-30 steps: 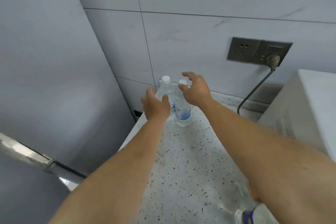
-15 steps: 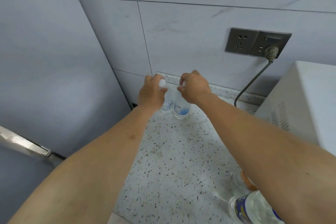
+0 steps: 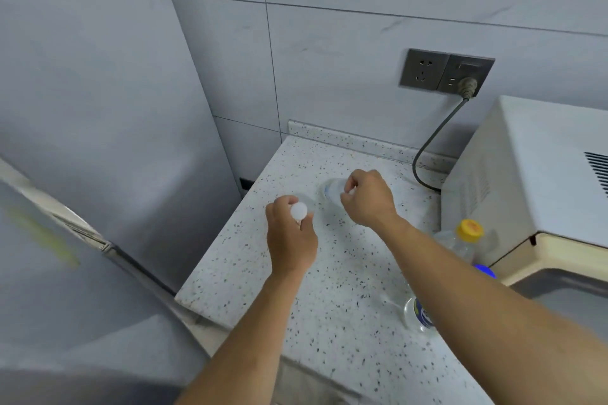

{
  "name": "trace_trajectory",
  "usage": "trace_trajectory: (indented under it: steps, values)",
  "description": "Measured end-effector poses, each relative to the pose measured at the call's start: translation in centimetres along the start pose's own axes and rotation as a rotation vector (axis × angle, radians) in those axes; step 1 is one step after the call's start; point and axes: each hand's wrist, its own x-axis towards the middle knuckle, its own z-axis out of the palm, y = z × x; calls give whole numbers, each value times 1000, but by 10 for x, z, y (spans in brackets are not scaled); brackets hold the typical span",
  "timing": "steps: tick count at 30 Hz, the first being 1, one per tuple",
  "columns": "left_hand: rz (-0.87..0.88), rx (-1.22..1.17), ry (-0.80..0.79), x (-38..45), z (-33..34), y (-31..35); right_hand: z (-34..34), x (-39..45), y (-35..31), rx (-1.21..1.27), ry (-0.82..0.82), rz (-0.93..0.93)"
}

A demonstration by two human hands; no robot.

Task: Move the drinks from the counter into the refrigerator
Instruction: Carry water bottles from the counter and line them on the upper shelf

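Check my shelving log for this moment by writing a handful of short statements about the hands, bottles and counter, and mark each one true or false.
1. Each hand grips a clear bottle by its top. True: the left hand holds the white-capped bottle, and the right hand holds the second clear bottle.
2. A yellow-capped bottle stands beside the microwave. True.
3. Nothing is plugged into the wall socket. False: a grey cord is plugged into its right half.
4. The counter is bare wood. False: it is white speckled stone.
5. The refrigerator stands to the right of the counter. False: it is on the left.
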Motion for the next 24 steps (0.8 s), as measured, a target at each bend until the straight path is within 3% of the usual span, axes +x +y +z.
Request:
trace_trajectory:
  steps: [5,12,16,20,22,24]
  values:
    - [83,50,-81,-10,-41,12,-21,-35,-13,24,68,-41]
    - [225,100,-189,-51,-69,2,-31,-85,-20,-39,-74,-41]
    - [229,126,-112,-59,-69,-16,-21,-104,-8,-19,84,-74]
    - [166,-13,-248,-64,-60,-35,2,-126,14,334,216,29]
    - [138,-78,-314,-64,-56,-42,16,-135,24,520,151,98]
    - [85,-103,-352,-62,-53,-51,32,-138,36,556,74,138]
